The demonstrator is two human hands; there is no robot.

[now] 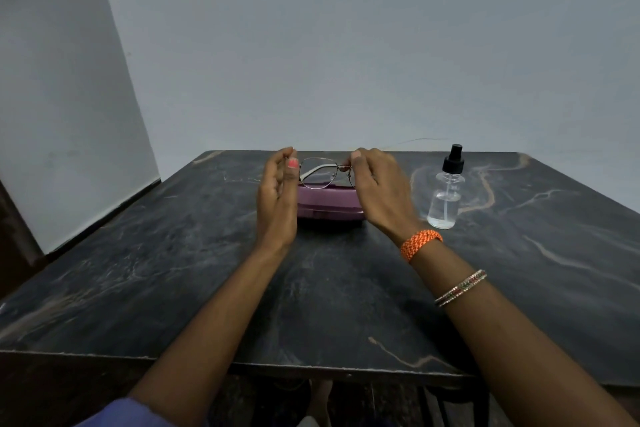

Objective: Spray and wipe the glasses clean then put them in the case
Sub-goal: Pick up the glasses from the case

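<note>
obstacles: case (329, 204) centre, spray bottle (446, 191) right | free: table (138, 270) left, front

The glasses (323, 173) are held above the table (173, 270), directly over the closed case (329, 206), which lies on the table near its far edge. The left hand (277, 194) is placed at the left end of the frame, the right hand (375, 189) at the right end. The spray bottle (446, 191) is stood upright to the right of the case, near it but apart. A wall (346, 45) is seen behind the table.
</note>
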